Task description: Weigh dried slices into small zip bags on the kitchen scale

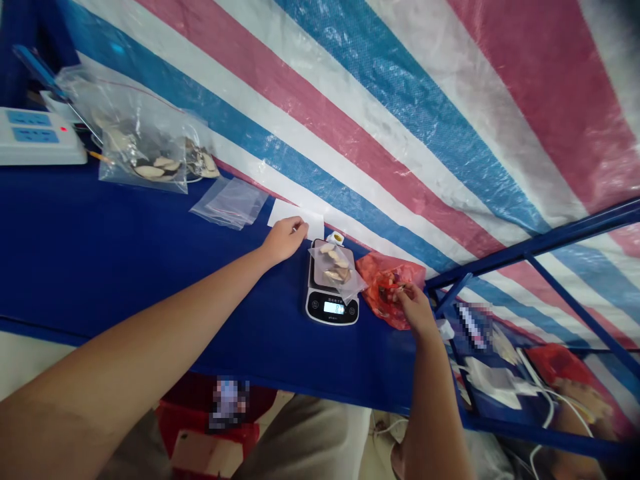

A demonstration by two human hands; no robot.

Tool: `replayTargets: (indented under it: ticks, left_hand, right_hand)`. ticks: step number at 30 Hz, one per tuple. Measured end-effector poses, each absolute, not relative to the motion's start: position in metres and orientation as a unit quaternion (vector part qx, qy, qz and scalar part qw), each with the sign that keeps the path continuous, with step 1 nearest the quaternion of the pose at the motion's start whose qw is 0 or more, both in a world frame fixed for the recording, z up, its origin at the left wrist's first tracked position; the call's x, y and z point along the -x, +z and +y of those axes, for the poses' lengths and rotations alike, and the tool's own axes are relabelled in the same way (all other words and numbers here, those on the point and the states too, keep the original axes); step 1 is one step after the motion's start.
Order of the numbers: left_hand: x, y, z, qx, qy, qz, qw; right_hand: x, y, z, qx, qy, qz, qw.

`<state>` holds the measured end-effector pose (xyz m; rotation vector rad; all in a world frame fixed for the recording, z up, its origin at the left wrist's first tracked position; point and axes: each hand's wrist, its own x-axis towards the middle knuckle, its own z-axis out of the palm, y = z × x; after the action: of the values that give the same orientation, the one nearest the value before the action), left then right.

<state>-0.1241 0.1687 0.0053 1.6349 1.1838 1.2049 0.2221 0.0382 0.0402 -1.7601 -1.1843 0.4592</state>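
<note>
My left hand [285,240] is closed, fingers curled, over a white sheet of paper [310,224]; whatever small thing it may pinch is hidden. A kitchen scale [333,308] with a lit display stands between my hands. On its plate lies a small clear plastic bag [353,288] with several pale dried slices [337,272]. To the right of the scale, a red plastic bag [373,267] sits open. The fingers of my right hand [413,303] are pinched together at its mouth, and what they grip is too small to make out.
Empty zip bags [230,203] lie left of the paper. A large zip bag [145,150] holds more slices, beside a power strip [43,137]. A small white roll [336,237] stands behind the scale. Blue frame bars [540,253] rise at right; another person's hand [583,400] shows beyond.
</note>
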Motion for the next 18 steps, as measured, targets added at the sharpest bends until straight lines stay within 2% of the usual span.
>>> replayTargets:
  ticks: [8,18]
  left_hand:
    - [0.123,0.003,0.169,-0.643,0.486,0.452,0.384]
    - [0.121,0.003,0.164,-0.641,0.522,0.407,0.388]
  right_hand:
    - [-0.161,0.061,0.000,0.639,0.253,-0.401,0.605]
    - [-0.117,0.032,-0.030,0.654,0.280,-0.364,0.600]
